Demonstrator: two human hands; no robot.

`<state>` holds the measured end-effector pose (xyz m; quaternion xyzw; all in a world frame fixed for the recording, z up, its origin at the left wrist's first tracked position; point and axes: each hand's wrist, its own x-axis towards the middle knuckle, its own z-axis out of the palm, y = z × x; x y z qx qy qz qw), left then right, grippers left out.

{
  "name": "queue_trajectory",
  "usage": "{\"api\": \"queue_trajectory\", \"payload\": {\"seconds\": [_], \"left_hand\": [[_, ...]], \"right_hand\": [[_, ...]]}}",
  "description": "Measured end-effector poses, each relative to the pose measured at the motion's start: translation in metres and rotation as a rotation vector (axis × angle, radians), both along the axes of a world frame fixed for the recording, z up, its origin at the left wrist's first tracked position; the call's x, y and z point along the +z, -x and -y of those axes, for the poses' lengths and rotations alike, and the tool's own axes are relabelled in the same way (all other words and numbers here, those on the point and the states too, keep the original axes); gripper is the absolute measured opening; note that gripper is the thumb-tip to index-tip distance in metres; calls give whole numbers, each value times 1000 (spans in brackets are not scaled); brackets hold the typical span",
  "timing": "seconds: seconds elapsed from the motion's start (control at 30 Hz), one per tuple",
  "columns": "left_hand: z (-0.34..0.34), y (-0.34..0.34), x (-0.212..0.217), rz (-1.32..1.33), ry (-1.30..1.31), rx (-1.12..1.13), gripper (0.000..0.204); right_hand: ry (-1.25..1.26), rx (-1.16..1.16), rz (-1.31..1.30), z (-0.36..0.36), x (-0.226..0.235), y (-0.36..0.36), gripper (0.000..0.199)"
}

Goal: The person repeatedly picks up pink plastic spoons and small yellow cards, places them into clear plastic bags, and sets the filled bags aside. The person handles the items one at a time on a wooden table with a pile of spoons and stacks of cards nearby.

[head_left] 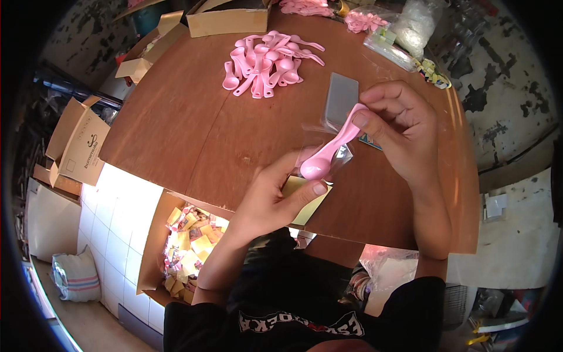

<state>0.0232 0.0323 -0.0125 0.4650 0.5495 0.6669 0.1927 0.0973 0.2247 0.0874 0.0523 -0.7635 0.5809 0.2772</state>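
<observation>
Your right hand (399, 132) pinches the pink spoon (330, 151) by its handle above the counter (193, 129); your left hand (275, 196) grips the clear bag (328, 138). Keep the mouth spread and slide the bowl in straight.

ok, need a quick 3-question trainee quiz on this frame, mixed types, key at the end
1. True or false: the right hand pinches the handle of the pink spoon.
2. Multiple choice: where does the heap of pink spoons lie? A) in the open box on the floor B) on the wooden table, farther from the person than the hands C) in the person's lap
3. Fill in: the left hand holds a clear plastic ____ around the spoon's bowl.

Key: 1 true; 2 B; 3 bag. A yellow card sits under the left thumb, and a grey flat piece lies behind the spoon.
</observation>
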Motion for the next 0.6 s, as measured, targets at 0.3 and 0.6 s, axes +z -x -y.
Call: {"api": "queue_trajectory", "payload": {"seconds": [0.3, 0.6], "left_hand": [[-1, -5, 2, 8, -28, 188, 29], [13, -15, 31, -204, 77, 258, 26]], "right_hand": [[-334, -65, -79, 18, -4, -6, 11], [-782, -80, -170, 28, -2, -11, 17]]}}
